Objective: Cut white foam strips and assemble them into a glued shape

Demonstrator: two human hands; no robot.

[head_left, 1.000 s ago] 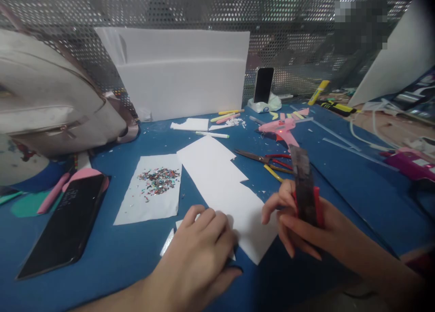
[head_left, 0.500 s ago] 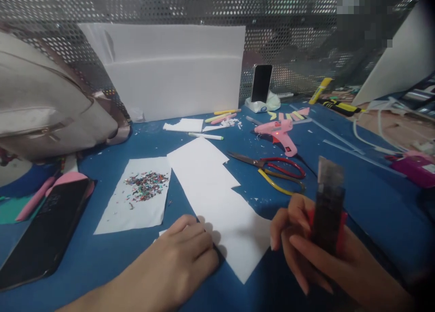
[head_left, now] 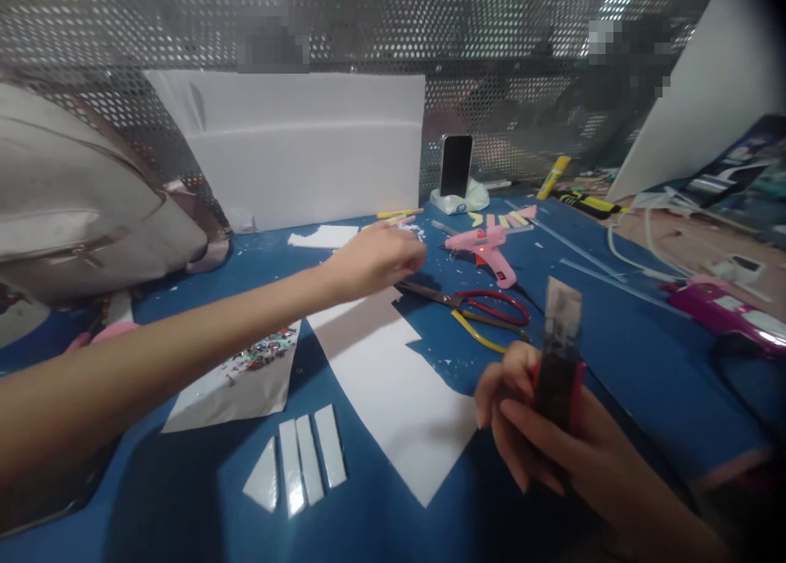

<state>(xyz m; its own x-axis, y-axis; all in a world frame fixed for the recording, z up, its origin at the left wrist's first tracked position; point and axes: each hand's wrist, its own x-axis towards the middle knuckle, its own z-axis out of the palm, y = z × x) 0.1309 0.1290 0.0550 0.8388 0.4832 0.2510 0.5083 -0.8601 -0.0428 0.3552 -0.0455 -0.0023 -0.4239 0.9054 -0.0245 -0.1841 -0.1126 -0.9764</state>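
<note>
- A single camera, worn on the person's head, looks forward and down across the blue counter (head_left: 639, 350) from its near side.
- It faces the perforated metal screen (head_left: 516, 105), which fills the background at 12 o'clock behind the upright white board (head_left: 307, 166).
- The right hand (head_left: 574, 452), at 4 o'clock, is near the lens and looms large.
- The left forearm (head_left: 184, 358) enters at 8 o'clock, close by, and leads to the left hand (head_left: 377, 260) near the dial's centre, farther off.
- The view is wide: its borders crop the cream backpack (head_left: 86, 195) at 9 o'clock and the magenta device (head_left: 725, 309) at 3 o'clock.
</note>
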